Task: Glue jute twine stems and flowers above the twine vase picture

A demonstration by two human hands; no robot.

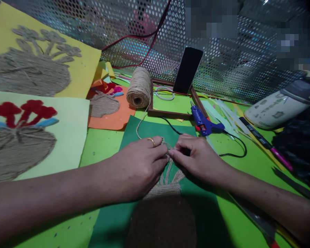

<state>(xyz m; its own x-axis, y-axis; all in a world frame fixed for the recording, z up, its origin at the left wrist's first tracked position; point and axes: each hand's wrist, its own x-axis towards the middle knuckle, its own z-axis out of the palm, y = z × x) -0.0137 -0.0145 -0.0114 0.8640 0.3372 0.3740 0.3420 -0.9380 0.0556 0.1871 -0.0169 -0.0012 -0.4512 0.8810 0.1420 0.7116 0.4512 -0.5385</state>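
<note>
Over the green sheet (155, 128), L hand (142, 162) and R hand (200, 156) pinched jute cord (137, 131) close together, prob. for fine control. Spool (139, 86) sat nearby, prob. to give slack w/o tugging.

Left hand (143, 164) curled; right hand (200, 155) pinching just beside.

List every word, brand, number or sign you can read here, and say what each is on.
None can be read with certainty.
Black-and-pink marker: pale lettering on its barrel, too small and blurred to read.
White bottle: gray printed marks and a faint line near its base, illegible.
Blue glue gun: no lettering I can make out.
</note>
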